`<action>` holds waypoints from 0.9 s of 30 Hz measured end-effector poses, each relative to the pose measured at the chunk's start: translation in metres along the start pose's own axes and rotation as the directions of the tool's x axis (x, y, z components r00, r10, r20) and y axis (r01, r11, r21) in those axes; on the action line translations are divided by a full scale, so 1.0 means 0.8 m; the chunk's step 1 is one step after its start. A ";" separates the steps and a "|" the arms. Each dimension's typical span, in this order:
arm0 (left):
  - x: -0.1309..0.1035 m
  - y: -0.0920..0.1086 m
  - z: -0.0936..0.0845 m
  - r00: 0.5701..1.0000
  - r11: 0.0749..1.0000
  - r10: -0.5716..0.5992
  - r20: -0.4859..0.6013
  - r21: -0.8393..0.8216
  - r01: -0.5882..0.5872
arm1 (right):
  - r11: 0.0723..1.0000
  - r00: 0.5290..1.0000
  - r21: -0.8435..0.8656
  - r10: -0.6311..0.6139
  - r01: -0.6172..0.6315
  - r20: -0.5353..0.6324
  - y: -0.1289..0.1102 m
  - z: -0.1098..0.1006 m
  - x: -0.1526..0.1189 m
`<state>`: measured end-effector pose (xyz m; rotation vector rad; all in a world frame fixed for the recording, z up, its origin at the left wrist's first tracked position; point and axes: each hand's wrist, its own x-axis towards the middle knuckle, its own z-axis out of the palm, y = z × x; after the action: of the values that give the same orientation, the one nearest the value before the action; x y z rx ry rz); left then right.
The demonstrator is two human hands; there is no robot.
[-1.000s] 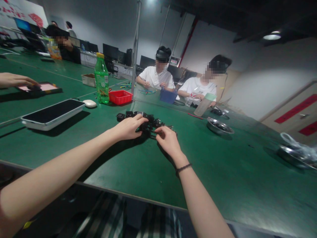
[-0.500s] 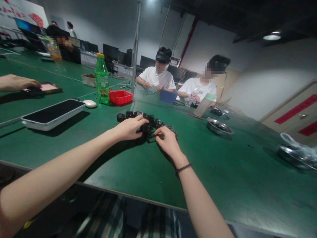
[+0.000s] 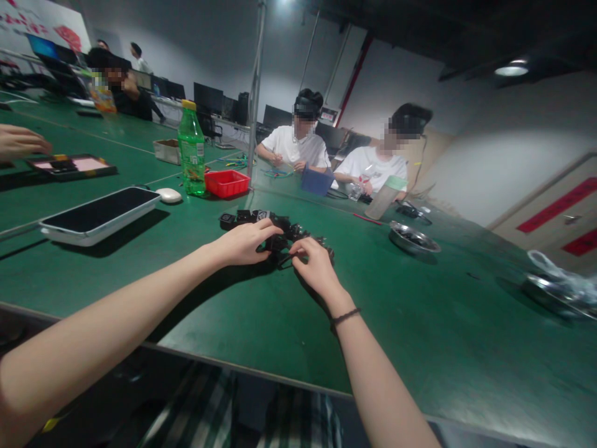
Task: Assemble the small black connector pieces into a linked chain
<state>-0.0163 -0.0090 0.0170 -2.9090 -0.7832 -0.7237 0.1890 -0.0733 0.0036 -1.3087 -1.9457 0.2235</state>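
Note:
Several small black parts (image 3: pixel 243 217) lie in a cluster on the green table (image 3: pixel 242 317), in front of me. My left hand (image 3: pixel 249 241) reaches over the left part of the cluster, thumb and fingers curved round a black piece. At the right side of the cluster, my right hand (image 3: pixel 313 261) has thumb and forefinger pinched on a small dark piece, too small to name. A dark band circles my right wrist. The fingers hide some of the parts between the hands.
Left of the hands are a white tray with a black top (image 3: pixel 100 214), a green bottle (image 3: pixel 191 152) and a red bin (image 3: pixel 227 183). A metal bowl (image 3: pixel 414 238) stands right. Two people sit opposite; another person's hand (image 3: pixel 21 142) is at far left.
My hands have barely moved at the black parts. The other person's hand at far left has drawn back left from the pink-and-black tray. A person in the background has shifted right.

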 end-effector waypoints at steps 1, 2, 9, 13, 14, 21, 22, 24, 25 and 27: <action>0.000 0.000 0.001 1.000 1.000 0.011 -0.004 -0.009 -0.011 | 1.000 1.000 -0.002 -0.001 0.001 0.001 0.000 0.000 0.000; 0.000 -0.001 0.001 1.000 1.000 0.021 -0.007 -0.016 -0.021 | 1.000 1.000 -0.004 -0.003 0.003 0.001 0.001 0.000 0.000; 0.000 -0.002 0.003 0.998 0.998 0.058 -0.021 -0.015 -0.058 | 1.000 1.000 0.004 -0.019 0.019 0.000 0.003 0.001 0.001; 0.000 -0.002 0.004 0.997 0.997 0.070 -0.035 -0.034 -0.071 | 1.000 1.000 0.004 -0.015 0.015 -0.002 0.003 0.001 0.000; 0.000 -0.003 0.004 0.997 0.996 0.074 -0.037 -0.039 -0.076 | 1.000 1.000 0.004 -0.015 0.015 -0.002 0.002 0.001 0.000; 0.000 -0.004 0.006 0.994 0.991 0.108 -0.031 -0.077 -0.110 | 1.000 1.000 0.003 -0.024 0.024 -0.007 0.002 0.001 0.000; 0.000 -0.004 0.006 0.993 0.990 0.112 -0.029 -0.084 -0.114 | 1.000 1.000 0.002 -0.025 0.025 -0.007 0.002 0.001 0.000; 0.000 -0.004 0.006 0.992 0.988 0.122 -0.024 -0.092 -0.124 | 1.000 1.000 0.003 -0.027 0.027 -0.009 0.002 0.001 0.000; 0.000 -0.004 0.006 0.992 0.987 0.126 -0.024 -0.093 -0.128 | 1.000 1.000 0.004 -0.027 0.027 -0.010 0.002 0.002 0.000; 0.000 -0.003 0.006 0.991 0.986 0.132 -0.025 -0.095 -0.133 | 1.000 1.000 0.008 -0.025 0.025 -0.013 0.002 0.002 0.000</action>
<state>-0.0158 -0.0060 0.0124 -2.9995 -0.5612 -0.7953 0.1891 -0.0725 0.0019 -1.2762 -1.9477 0.2105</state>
